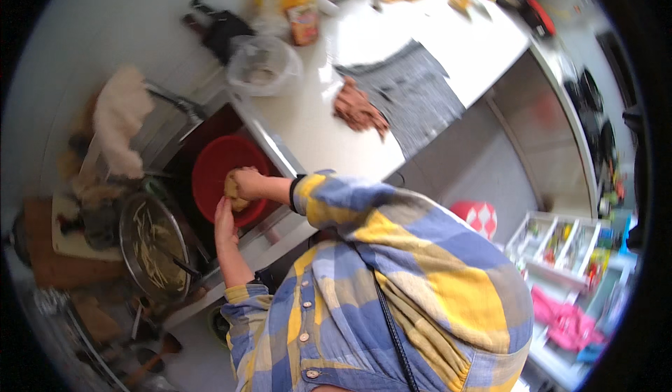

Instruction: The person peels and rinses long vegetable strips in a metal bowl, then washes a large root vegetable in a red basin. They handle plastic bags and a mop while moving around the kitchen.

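A red plastic basin [210, 156] stands in the dark sink. Above it, my right hand [250, 183] grips a yellowish-brown lump [233, 192], too blurred to tell what it is. My left hand [226, 226] is at the basin's near side, fingers stretched out, fingertips at the lower end of the lump; whether they press on it cannot be told. Left of the basin a tilted steel bowl [126, 234] holds pale strips and a dark-handled utensil. The faucet [184, 106] is at the sink's back edge, a pale cloth [123, 121] near it.
A clear plastic tub [265, 69] and an orange-capped bottle [303, 22] stand beyond the sink. On the white counter lie a grey mat [415, 93] and a crumpled brown cloth [359, 109]. Boards [68, 266] are at the left, a divided tray [556, 240] at the right.
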A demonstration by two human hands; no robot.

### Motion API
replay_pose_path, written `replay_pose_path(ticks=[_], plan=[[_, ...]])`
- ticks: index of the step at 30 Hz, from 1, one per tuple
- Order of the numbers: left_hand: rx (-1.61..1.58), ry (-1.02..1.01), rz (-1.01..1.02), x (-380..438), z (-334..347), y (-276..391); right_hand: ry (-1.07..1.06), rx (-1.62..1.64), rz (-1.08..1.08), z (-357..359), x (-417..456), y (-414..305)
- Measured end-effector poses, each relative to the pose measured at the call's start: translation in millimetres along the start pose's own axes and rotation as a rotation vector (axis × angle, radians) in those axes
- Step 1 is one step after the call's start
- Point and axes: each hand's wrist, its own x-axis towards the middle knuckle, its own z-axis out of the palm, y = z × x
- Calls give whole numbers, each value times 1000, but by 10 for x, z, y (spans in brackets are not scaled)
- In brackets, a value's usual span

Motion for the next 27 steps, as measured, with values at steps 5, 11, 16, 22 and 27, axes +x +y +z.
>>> replay_pose_path(ticks=[5, 11, 16, 22, 27], plan=[[-60, -196, 62, -134, 75, 220, -206, 311, -198, -718, -469, -147], [66, -529, 155, -175, 262, 359, -65, 561, -135, -1186, -1210, 396], [19, -672, 180, -408, 664, 519, 182, 799, 333, -1747, -2782, 1046], [290, -835, 398, -780, 1206, 641, 791, 344, 730, -1395, -4884, 1751], [364, -1034, 391, -1265, 1724, 711, 1007, 220, 1092, -362, -6503, 2064]])
